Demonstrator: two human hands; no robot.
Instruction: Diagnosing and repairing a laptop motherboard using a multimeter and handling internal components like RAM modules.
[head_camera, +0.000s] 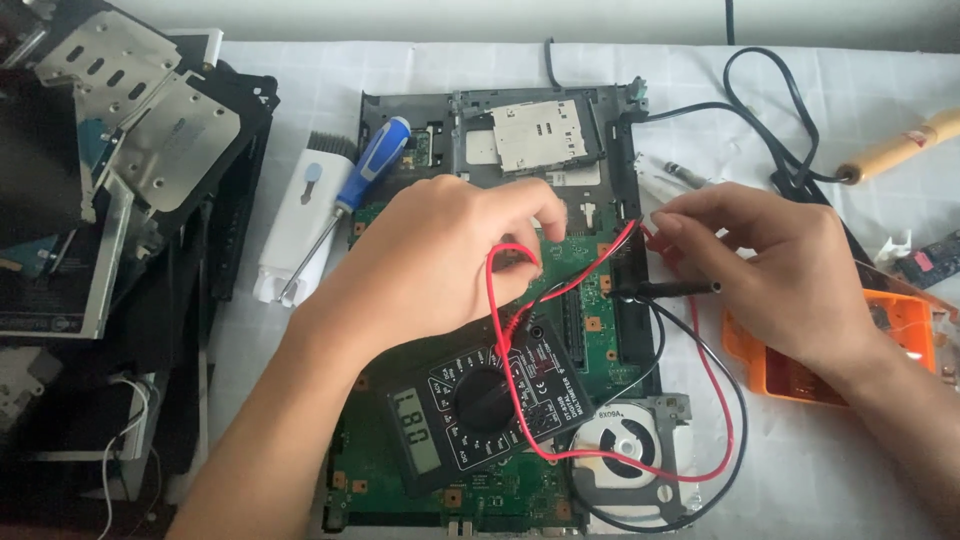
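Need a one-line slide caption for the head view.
Both hands hold probes on a green circuit board; black multimeter rests on it.

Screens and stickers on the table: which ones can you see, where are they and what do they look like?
Meter screen: small grey rectangle with dark digits, on the black multimeter lying on the green circuit board, just below the left hand.
Fan label: tiny pale sticker on the round grey fan, lower right of the meter.
Drive label: dark rectangular sticker, far left edge.
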